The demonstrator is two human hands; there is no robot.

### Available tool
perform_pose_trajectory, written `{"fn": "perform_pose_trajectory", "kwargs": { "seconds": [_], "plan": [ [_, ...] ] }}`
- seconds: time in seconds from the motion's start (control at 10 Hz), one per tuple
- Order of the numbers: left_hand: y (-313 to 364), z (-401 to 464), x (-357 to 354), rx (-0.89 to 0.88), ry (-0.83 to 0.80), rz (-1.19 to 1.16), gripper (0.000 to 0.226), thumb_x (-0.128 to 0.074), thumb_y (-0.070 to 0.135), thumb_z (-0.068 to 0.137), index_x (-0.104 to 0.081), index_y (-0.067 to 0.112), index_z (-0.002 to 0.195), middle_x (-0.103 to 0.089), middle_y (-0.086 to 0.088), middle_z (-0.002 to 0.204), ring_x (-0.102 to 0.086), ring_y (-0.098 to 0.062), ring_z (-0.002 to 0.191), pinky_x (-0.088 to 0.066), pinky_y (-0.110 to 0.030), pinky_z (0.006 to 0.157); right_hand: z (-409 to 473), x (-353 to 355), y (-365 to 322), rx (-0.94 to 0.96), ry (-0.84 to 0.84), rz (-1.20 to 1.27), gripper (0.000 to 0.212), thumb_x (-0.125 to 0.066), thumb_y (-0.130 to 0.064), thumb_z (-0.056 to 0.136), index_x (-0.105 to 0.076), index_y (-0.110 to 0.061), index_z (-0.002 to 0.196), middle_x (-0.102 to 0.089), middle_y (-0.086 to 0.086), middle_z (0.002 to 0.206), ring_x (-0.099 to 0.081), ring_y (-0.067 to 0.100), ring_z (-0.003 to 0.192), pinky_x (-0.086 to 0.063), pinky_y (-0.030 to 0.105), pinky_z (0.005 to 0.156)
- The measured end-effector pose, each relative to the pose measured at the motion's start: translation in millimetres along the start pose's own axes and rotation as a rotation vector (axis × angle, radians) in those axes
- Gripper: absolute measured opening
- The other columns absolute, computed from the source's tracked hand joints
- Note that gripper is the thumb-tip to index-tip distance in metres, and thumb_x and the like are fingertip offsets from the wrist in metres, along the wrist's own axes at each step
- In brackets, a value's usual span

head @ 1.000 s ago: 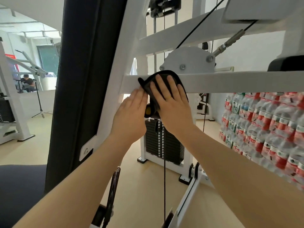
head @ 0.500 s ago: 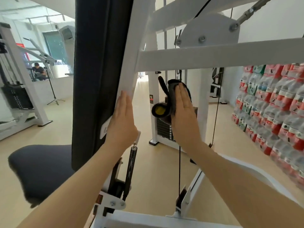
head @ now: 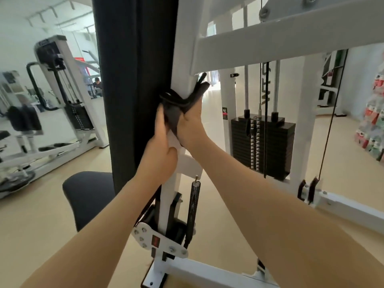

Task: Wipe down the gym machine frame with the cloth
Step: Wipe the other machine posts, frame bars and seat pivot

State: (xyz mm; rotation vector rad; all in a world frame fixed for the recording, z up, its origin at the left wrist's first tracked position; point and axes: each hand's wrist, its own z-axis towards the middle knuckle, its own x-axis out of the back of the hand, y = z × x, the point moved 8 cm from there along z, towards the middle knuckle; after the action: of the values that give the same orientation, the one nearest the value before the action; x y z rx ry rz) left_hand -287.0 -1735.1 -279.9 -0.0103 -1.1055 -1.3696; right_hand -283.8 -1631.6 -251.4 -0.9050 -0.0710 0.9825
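On the white upright frame, dark cloth clamped between left hand fingers and right hand.

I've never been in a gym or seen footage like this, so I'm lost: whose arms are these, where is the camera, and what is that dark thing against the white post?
The camera sits on a person's head and looks forward and down, so the two bare arms are the wearer's own. The dark thing is a cloth, wrapped against the white upright post of a weight machine. The left hand and right hand both hold the cloth to the post, wiping the frame. Left of the post runs a tall black back pad above a dark seat. Behind stands the black weight stack.
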Motion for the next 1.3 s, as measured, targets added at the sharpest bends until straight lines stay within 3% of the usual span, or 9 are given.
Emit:
{"fn": "perform_pose_trajectory", "kwargs": {
  "seconds": [0.1,0.2,0.4,0.6,0.8,0.9,1.0,1.2,1.3],
  "plan": [
    [-9.4,4.7,-1.0,0.028,-0.031,-0.044,0.086,-0.041,-0.008,0.086,0.005,0.033,0.147,-0.039,0.008,0.144,-0.044,0.015,0.073,-0.037,-0.002,0.068,-11.1,5.4,3.6,0.031,-0.070,-0.105,0.072,-0.058,0.004,0.082,-0.024,-0.031,0.136,-0.049,0.014,0.122,-0.051,0.025,0.108,-0.047,0.042,0.096],
    [-10.3,5.8,-3.3,0.047,-0.019,-0.014,0.080,-0.041,-0.009,0.086,-0.007,0.031,0.147,-0.042,0.009,0.137,-0.046,0.011,0.094,-0.033,0.002,0.075,-32.3,14.4,41.4,-0.067,-0.176,-0.267,0.066,-0.051,-0.005,0.091,-0.014,-0.012,0.146,-0.042,0.014,0.137,-0.047,0.023,0.121,-0.043,0.037,0.102],
    [-2.7,2.5,-13.4,0.003,-0.059,0.128,0.082,-0.040,-0.014,0.084,-0.012,0.032,0.147,-0.002,0.032,0.145,-0.006,0.021,0.117,-0.011,0.013,0.086,-58.9,19.0,63.0,-0.022,-0.168,-0.655,0.071,-0.055,-0.025,0.090,-0.011,-0.016,0.146,-0.054,0.004,0.123,-0.058,0.028,0.102,-0.051,0.042,0.080],
    [-2.1,3.2,-17.7,-0.049,-0.083,0.190,0.083,-0.040,-0.015,0.084,-0.008,0.027,0.148,0.009,0.032,0.145,-0.005,0.014,0.125,-0.023,0.010,0.082,-27.3,13.0,37.7,0.061,-0.279,-0.408,0.075,-0.043,-0.024,0.090,0.000,-0.004,0.148,-0.027,0.014,0.150,-0.036,0.022,0.134,-0.032,0.032,0.111],
    [-4.2,3.6,-17.4,-0.039,-0.088,0.183,0.083,-0.039,-0.016,0.084,-0.008,0.027,0.148,0.007,0.025,0.152,-0.004,0.010,0.131,-0.017,0.013,0.084,-34.4,17.6,50.8,0.095,-0.445,-0.745,0.085,-0.058,-0.017,0.089,0.001,0.001,0.147,-0.019,0.018,0.153,-0.041,0.032,0.129,-0.040,0.045,0.104],
    [-0.3,1.5,-16.9,-0.056,-0.093,0.201,0.080,-0.038,-0.015,0.085,-0.008,0.025,0.148,0.006,0.020,0.153,-0.001,0.012,0.127,-0.009,0.013,0.085,-58.9,32.5,70.7,0.068,-0.634,-1.147,0.080,-0.063,-0.023,0.086,-0.012,-0.003,0.145,-0.038,0.013,0.143,-0.054,0.029,0.113,-0.044,0.035,0.088],
    [2.9,0.5,-14.7,-0.076,-0.066,0.234,0.075,-0.037,-0.012,0.087,-0.012,0.022,0.148,0.001,0.017,0.155,0.000,0.010,0.131,-0.002,0.003,0.096,-62.6,40.5,84.2,0.000,-0.704,-1.402,0.040,-0.051,-0.021,0.093,-0.036,-0.006,0.127,-0.056,0.010,0.116,-0.058,0.031,0.098,-0.039,0.033,0.068],
    [-18.2,-28.4,-29.6,-0.053,-0.023,0.414,0.076,-0.041,-0.010,0.084,-0.010,0.018,0.147,-0.006,0.005,0.156,0.001,-0.004,0.141,-0.008,-0.025,0.115,-52.3,40.9,87.1,-0.185,-0.495,-1.230,0.025,-0.056,-0.023,0.084,-0.053,-0.017,0.109,-0.063,0.007,0.097,-0.060,0.033,0.087,-0.042,0.032,0.063],
    [-33.3,-41.0,-46.4,0.018,-0.057,0.435,0.080,-0.043,-0.007,0.086,-0.001,0.021,0.148,0.003,0.009,0.156,-0.002,-0.005,0.140,-0.026,-0.023,0.108,-56.5,55.1,93.5,-0.252,-0.476,-1.139,0.023,-0.059,-0.021,0.081,-0.056,-0.019,0.103,-0.064,0.005,0.093,-0.061,0.029,0.084,-0.045,0.031,0.063]
  ]
}}
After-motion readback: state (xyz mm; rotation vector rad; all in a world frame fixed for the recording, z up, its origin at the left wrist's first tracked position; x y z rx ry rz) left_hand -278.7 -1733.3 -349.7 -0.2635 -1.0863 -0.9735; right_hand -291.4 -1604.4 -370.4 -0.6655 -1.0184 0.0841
